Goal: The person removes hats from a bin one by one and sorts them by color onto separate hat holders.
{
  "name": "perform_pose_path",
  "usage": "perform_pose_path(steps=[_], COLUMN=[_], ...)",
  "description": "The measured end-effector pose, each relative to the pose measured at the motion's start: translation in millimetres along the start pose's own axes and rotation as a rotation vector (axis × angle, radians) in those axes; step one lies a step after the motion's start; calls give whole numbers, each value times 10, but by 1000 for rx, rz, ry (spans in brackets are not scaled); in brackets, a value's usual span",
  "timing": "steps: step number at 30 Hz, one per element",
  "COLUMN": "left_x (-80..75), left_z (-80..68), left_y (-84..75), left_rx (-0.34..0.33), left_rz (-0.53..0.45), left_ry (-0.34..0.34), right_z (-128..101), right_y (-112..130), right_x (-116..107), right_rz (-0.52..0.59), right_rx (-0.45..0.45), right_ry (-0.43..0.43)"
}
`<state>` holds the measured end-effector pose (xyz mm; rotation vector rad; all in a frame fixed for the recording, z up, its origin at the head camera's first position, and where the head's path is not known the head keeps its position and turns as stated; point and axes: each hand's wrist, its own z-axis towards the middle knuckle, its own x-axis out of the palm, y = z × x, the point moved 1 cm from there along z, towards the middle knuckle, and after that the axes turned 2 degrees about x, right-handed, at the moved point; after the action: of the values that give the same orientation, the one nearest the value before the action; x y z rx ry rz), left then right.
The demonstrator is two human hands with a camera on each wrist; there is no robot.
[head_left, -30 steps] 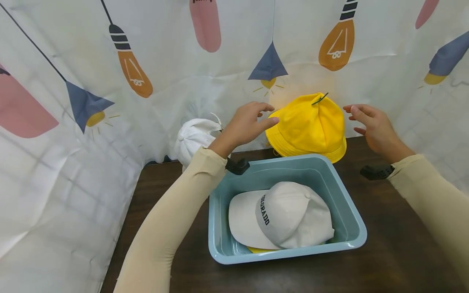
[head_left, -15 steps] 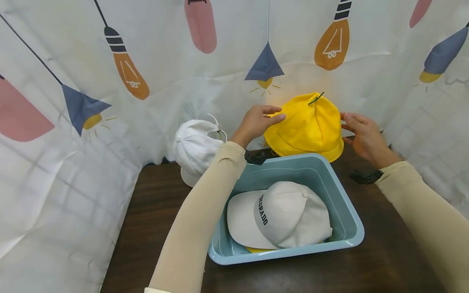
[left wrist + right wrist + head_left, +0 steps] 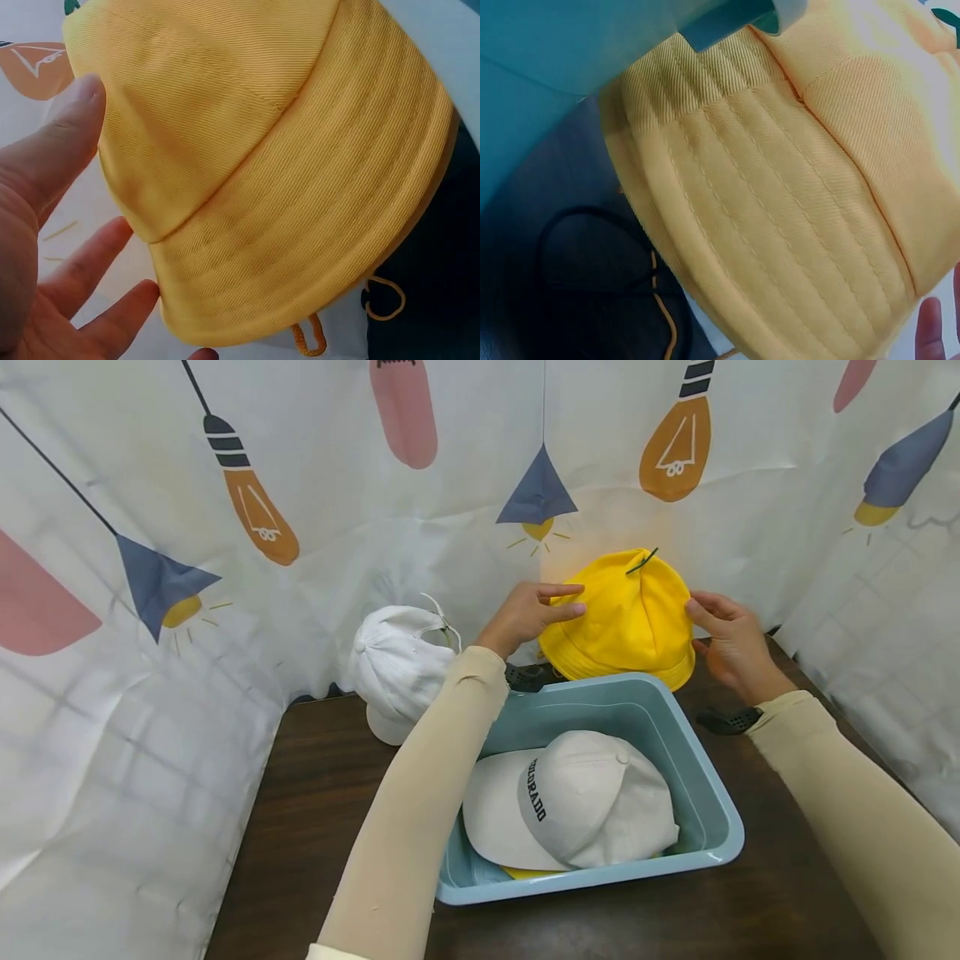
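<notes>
A yellow bucket hat (image 3: 618, 618) with a green stem-like tip stands behind the blue-grey basin (image 3: 705, 752), against the patterned cloth. My left hand (image 3: 525, 614) is at its left side. In the left wrist view the thumb (image 3: 86, 97) and spread fingers (image 3: 94, 270) lie right at the hat's edge, not curled round it. My right hand (image 3: 731, 639) is at the opposite side, thumb and fingertips at the crown's edge; only bits of its fingers (image 3: 930, 330) show in the right wrist view. Thin yellow cords (image 3: 386, 296) hang below the brim.
Inside the basin lies an off-white baseball cap (image 3: 577, 802) lettered in dark, over something yellow (image 3: 528, 872). A white cap (image 3: 401, 664) with a strap stands left of the basin. All rest on a dark wood table (image 3: 315, 802); printed cloth (image 3: 450, 527) encloses its back and sides.
Both hands have moved inward to the yellow bucket hat, left hand rightward and right hand leftward. The view has shifted slightly; the basin and caps stay in place.
</notes>
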<state>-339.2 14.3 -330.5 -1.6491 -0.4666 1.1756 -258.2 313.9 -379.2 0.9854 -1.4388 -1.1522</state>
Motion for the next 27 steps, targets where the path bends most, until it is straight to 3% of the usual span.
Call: perform_pose_path(steps=[7,17,22,27], left_x=[74,229,261,240], left_z=[56,82,92,88], left_y=[-68,-262,-290,-274], left_rx=[59,25,27,21], left_rz=[40,56,46,98], left_ry=[-22,-73,-126,-142], right_z=[48,37,36,46], right_y=[-24,-4,-8,-33], right_x=[49,106,130,133], right_rz=[-36,8,46,44], right_rx=[3,45,36,27], right_ry=[-62,-98,-105,-108])
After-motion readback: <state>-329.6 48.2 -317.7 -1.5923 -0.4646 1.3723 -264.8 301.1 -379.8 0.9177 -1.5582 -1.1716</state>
